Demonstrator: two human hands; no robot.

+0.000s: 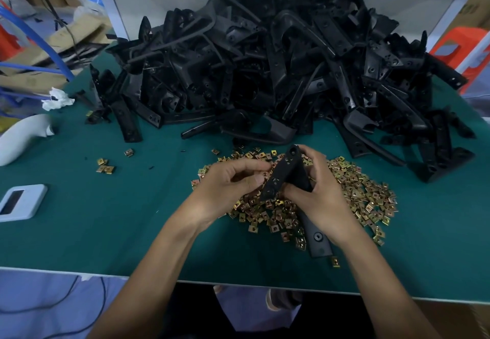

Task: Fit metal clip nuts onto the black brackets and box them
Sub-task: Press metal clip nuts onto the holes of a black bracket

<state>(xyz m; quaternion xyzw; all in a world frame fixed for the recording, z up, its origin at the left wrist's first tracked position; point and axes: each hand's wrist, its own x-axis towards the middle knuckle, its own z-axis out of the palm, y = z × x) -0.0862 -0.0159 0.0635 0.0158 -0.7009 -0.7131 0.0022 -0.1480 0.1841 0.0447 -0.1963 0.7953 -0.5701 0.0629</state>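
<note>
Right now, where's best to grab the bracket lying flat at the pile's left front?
Probably its near end, coming from the front: that bracket lies flat on the green mat with this end clear, while its far end runs into the pile.

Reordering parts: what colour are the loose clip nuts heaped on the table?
Brassy gold, some tinged coppery orange; the clip nuts show best in the head view.

brackets [278,55] black | clip nuts [355,187] gold-yellow | table mat [106,219] dark green | device [22,202] pale grey
</note>
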